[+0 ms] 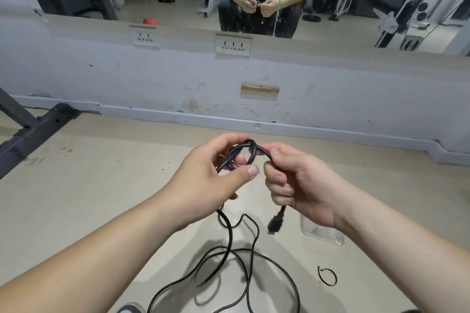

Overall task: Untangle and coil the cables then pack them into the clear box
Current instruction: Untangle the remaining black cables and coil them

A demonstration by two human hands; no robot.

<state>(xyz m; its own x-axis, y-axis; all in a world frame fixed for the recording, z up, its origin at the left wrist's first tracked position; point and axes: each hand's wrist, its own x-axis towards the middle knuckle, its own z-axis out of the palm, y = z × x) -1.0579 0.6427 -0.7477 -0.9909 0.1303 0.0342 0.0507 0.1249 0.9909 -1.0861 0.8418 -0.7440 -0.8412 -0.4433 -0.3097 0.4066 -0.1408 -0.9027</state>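
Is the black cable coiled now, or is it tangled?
Tangled: the cable is knotted between the left hand and right hand; the rest lies loose on the floor.

Black cable (250, 151) knotted at top (plug (274, 223) dangling), slack looped below beside a seemingly clear box (323, 232).

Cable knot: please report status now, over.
Left hand, right hand: both pinch black cable at knot. Knot not yet undone; plug hangs below right hand. Clear box on floor, behind right wrist.
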